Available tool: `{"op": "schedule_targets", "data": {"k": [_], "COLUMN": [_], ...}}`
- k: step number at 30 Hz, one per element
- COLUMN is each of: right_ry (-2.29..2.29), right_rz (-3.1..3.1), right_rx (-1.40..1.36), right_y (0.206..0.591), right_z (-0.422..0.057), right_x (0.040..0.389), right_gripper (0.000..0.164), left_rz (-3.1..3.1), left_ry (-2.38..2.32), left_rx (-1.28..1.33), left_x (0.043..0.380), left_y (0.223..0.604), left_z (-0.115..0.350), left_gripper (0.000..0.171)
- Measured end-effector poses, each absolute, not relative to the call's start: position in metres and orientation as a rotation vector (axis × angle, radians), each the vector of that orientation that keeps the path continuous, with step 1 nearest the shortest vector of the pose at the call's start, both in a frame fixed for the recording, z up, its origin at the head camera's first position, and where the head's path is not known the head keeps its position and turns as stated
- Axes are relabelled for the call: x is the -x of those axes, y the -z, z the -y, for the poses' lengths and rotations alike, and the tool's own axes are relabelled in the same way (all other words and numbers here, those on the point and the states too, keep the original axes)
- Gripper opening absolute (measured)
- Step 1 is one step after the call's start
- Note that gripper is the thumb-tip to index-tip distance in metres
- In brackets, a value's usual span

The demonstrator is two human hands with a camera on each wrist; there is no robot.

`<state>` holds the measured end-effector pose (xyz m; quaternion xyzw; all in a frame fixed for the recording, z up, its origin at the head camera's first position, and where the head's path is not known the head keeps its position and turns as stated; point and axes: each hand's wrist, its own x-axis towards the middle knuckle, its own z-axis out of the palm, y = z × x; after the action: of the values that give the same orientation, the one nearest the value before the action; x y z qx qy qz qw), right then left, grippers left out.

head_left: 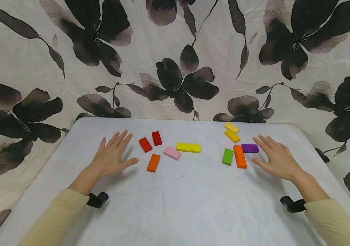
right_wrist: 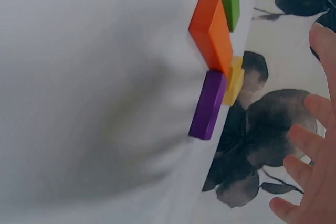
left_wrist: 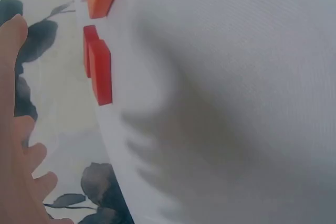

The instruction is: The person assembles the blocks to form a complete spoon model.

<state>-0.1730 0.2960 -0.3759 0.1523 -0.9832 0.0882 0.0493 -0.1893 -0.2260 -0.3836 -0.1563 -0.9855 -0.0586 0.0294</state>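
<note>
My left hand (head_left: 111,155) hovers above the table with fingers spread, holding nothing. Just right of it lie two red blocks (head_left: 145,145) and an orange block (head_left: 153,163); a pink block (head_left: 172,153) and a long yellow block (head_left: 188,147) are farther right. On the other side, my right hand (head_left: 277,158) is also raised with straight fingers and grips nothing. Nearest to it is a purple block (head_left: 250,148), whose end is by a longer orange block (head_left: 240,156). A green block (head_left: 227,156) lies left of that, and two yellow blocks (head_left: 232,136) lie behind.
A white-covered table (head_left: 175,205) carries all the blocks. Behind it hangs a pale cloth (head_left: 150,41) with dark flowers, close to the table's far edge. Each wrist wears a black camera mount (head_left: 98,200). Hand shadows fall on the tabletop.
</note>
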Motion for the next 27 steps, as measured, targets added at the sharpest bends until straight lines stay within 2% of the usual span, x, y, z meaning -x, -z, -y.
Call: {"op": "schedule_targets", "data": {"k": [27], "right_ry": [-0.549], "right_rz": [2.888], "right_rx": [-0.69], "right_y": [0.383], "right_z": [-0.242], "right_x": [0.204], "right_gripper": [0.066], "left_rz": [2.939], "left_ry": [0.454], "left_rx": [0.611], "left_x": [0.195], "left_y": [0.389], "left_z": [0.192], "left_gripper": [0.081]}}
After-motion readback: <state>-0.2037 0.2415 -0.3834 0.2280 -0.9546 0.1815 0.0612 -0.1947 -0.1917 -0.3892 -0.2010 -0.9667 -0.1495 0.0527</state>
